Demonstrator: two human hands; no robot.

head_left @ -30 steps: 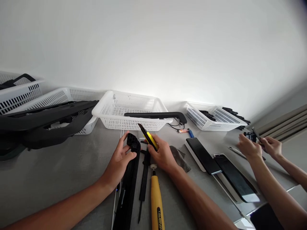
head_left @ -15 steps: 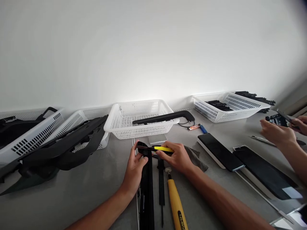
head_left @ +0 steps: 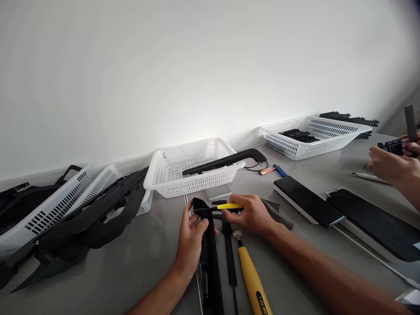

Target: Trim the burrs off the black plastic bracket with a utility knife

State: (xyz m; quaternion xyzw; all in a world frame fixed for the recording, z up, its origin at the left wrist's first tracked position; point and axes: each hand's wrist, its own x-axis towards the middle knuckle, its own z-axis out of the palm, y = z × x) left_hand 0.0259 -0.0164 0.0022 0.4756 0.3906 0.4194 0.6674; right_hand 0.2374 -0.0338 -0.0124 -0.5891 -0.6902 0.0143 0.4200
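My left hand (head_left: 191,238) is closed round the upper end of a long black plastic trim piece (head_left: 211,258), which runs down toward me with its ribbed hollow end up. In my right hand (head_left: 251,213) is a yellow and black utility knife (head_left: 229,206). Its blade points left and meets the hollow end of the trim piece; whether it cuts there I cannot tell. Just right of the trim piece lie a thin black tool (head_left: 229,258) and a yellow rotary tool (head_left: 252,275) with a pale round tip. A dark cloth (head_left: 278,214) lies partly behind my right wrist.
A similar black trim piece (head_left: 226,162) rests across a white basket (head_left: 183,191). More black parts (head_left: 108,205) fill baskets at left. Two phones on white boxes, one a black phone (head_left: 308,199), lie right. Another person's hand (head_left: 393,166) holds a black part at far right.
The view has shifted slightly, so the table things sit differently. The knife stays at the trim piece's end. At far right, the other person's tool now stands upright.
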